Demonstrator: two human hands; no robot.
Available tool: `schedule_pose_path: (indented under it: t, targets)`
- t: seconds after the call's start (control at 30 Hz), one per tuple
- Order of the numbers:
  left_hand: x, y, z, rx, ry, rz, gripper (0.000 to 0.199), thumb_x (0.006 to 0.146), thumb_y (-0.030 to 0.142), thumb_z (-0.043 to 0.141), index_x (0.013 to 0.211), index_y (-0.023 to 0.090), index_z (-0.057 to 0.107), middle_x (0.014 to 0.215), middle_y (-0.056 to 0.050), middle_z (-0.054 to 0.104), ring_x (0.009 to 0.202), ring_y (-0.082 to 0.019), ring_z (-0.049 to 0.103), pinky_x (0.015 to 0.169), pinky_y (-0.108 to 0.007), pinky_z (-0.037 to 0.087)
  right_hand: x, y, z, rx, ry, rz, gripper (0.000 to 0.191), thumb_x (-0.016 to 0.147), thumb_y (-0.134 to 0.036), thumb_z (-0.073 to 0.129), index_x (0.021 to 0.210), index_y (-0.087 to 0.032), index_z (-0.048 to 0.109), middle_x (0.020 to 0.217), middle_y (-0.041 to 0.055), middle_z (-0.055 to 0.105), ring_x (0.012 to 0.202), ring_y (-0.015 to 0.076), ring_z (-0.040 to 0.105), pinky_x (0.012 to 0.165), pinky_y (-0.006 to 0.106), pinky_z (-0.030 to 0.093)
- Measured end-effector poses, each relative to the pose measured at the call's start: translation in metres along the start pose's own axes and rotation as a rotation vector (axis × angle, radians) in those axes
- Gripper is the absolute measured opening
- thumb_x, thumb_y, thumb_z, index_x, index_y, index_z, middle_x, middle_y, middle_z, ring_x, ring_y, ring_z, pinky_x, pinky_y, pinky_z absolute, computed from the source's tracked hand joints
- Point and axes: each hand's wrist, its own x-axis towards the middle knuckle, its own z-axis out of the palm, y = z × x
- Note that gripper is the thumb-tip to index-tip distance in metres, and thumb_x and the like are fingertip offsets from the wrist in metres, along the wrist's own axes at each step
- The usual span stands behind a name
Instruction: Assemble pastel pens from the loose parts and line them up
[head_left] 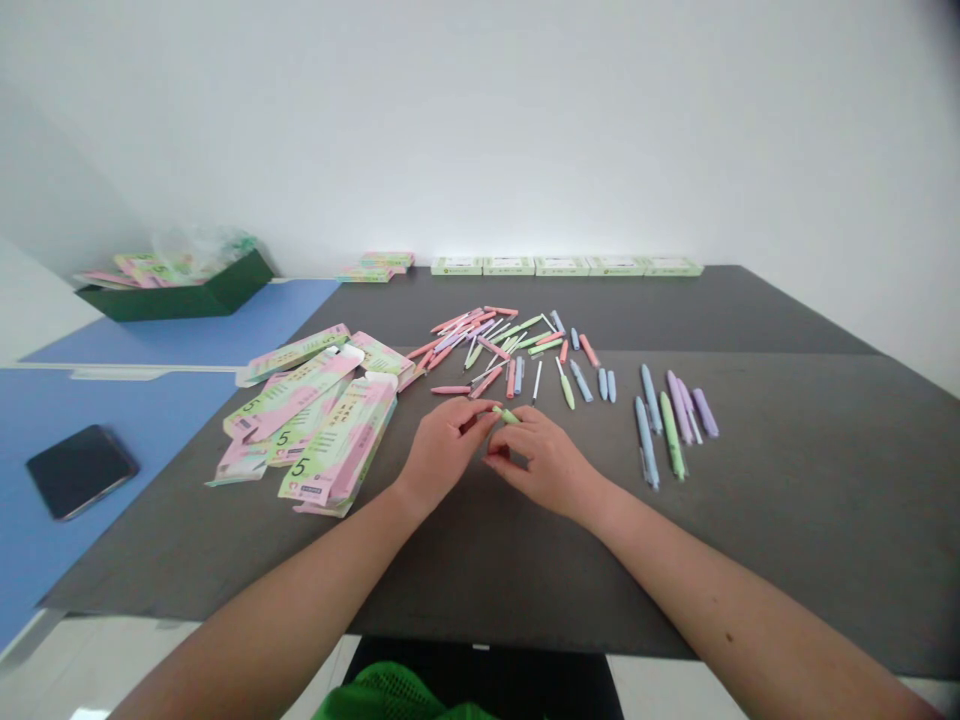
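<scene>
My left hand [442,452] and my right hand [544,465] meet at the middle of the dark grey table [757,520]. Their fingertips pinch a pale green pen piece [506,414], and my fingers hide part of it. Just beyond my hands lies a loose spread of pink, green and blue pens [487,350]. To my left is a heap of pink-and-green cardboard pen packets [315,425]. To my right, a group of blue, purple and green pens [664,420] lies side by side.
A row of flat green-and-white boxes [562,266] lines the table's far edge. At the back left stand a dark green box [174,298] holding packets and plastic, and a small packet stack [382,266]. A black phone [81,472] lies on the blue desk [112,420].
</scene>
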Motion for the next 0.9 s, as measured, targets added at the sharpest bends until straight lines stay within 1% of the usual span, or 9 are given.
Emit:
schedule_pose_path:
  t: [0.13, 0.27, 0.4, 0.47, 0.53, 0.6, 0.7, 0.8, 0.9]
  targets:
    - [-0.001, 0.0, 0.0, 0.027, -0.031, 0.1, 0.026, 0.087, 0.03, 0.048, 0.103, 0.018, 0.066, 0.1, -0.004, 0.069, 0.095, -0.015, 0.06, 0.089, -0.027, 0.043, 0.0, 0.0, 0.001, 0.035, 0.022, -0.024, 0.01, 0.079, -0.015, 0.058, 0.072, -0.019, 0.055, 0.072, 0.0023, 0.063, 0.078, 0.0181, 0.048, 0.076, 0.031, 0.042]
    - [-0.002, 0.001, -0.001, 0.01, -0.049, 0.123, 0.029, 0.09, 0.028, 0.043, 0.106, 0.018, 0.065, 0.104, -0.005, 0.068, 0.097, -0.015, 0.059, 0.09, -0.028, 0.043, 0.0, 0.001, 0.002, 0.057, 0.033, -0.018, 0.01, 0.079, -0.014, 0.058, 0.071, -0.02, 0.055, 0.071, 0.0025, 0.062, 0.079, 0.0188, 0.048, 0.077, 0.033, 0.043]
    - [0.001, 0.001, -0.004, -0.026, -0.093, 0.049, 0.03, 0.085, 0.034, 0.051, 0.107, 0.019, 0.065, 0.1, -0.005, 0.069, 0.093, -0.017, 0.06, 0.085, -0.029, 0.045, 0.0, 0.001, 0.001, 0.103, 0.038, -0.026, 0.009, 0.08, -0.016, 0.057, 0.072, -0.02, 0.056, 0.073, 0.0028, 0.062, 0.082, 0.019, 0.049, 0.078, 0.033, 0.043]
    - [0.003, 0.0, -0.006, -0.095, -0.161, -0.001, 0.029, 0.083, 0.035, 0.053, 0.103, 0.019, 0.066, 0.095, -0.004, 0.069, 0.087, -0.017, 0.061, 0.079, -0.028, 0.046, 0.0, 0.0, 0.0, 0.125, 0.028, -0.031, 0.009, 0.08, -0.018, 0.058, 0.072, -0.02, 0.056, 0.072, 0.0025, 0.062, 0.082, 0.0188, 0.05, 0.077, 0.033, 0.044]
    - [0.004, 0.001, -0.006, -0.177, -0.177, -0.052, 0.027, 0.082, 0.037, 0.055, 0.097, 0.019, 0.068, 0.091, -0.003, 0.069, 0.084, -0.017, 0.061, 0.077, -0.027, 0.046, -0.001, -0.003, -0.002, 0.165, 0.02, -0.022, 0.008, 0.079, -0.018, 0.059, 0.072, -0.021, 0.056, 0.072, 0.0022, 0.061, 0.084, 0.0186, 0.051, 0.078, 0.033, 0.044]
    - [0.005, 0.002, -0.007, -0.252, -0.142, -0.102, 0.027, 0.08, 0.038, 0.056, 0.093, 0.018, 0.069, 0.09, -0.004, 0.069, 0.083, -0.017, 0.061, 0.077, -0.027, 0.046, -0.001, -0.005, -0.004, 0.249, 0.038, 0.023, 0.007, 0.078, -0.017, 0.059, 0.074, -0.021, 0.057, 0.078, 0.0026, 0.062, 0.089, 0.0183, 0.054, 0.082, 0.033, 0.044]
    - [0.004, 0.003, -0.007, -0.333, -0.083, -0.152, 0.027, 0.079, 0.038, 0.057, 0.091, 0.018, 0.069, 0.091, -0.004, 0.069, 0.086, -0.018, 0.06, 0.078, -0.027, 0.045, -0.002, -0.009, -0.006, 0.417, 0.109, 0.13, 0.007, 0.08, -0.016, 0.057, 0.084, -0.022, 0.057, 0.096, 0.0047, 0.062, 0.101, 0.0182, 0.055, 0.091, 0.035, 0.043]
    - [0.005, 0.0, -0.007, -0.35, -0.021, -0.187, 0.029, 0.078, 0.038, 0.058, 0.094, 0.017, 0.069, 0.091, -0.004, 0.069, 0.084, -0.018, 0.059, 0.077, -0.027, 0.045, -0.003, -0.007, -0.003, 0.526, 0.222, 0.212, 0.013, 0.081, -0.019, 0.055, 0.094, -0.023, 0.055, 0.105, 0.0054, 0.06, 0.107, 0.0179, 0.054, 0.097, 0.037, 0.039]
    - [0.005, -0.005, -0.007, -0.332, 0.014, -0.208, 0.033, 0.078, 0.04, 0.057, 0.098, 0.017, 0.068, 0.087, -0.004, 0.068, 0.08, -0.017, 0.059, 0.075, -0.028, 0.044, -0.003, 0.001, 0.005, 0.548, 0.345, 0.335, 0.025, 0.079, -0.024, 0.059, 0.104, -0.023, 0.051, 0.109, 0.0064, 0.056, 0.107, 0.0175, 0.053, 0.095, 0.035, 0.041]
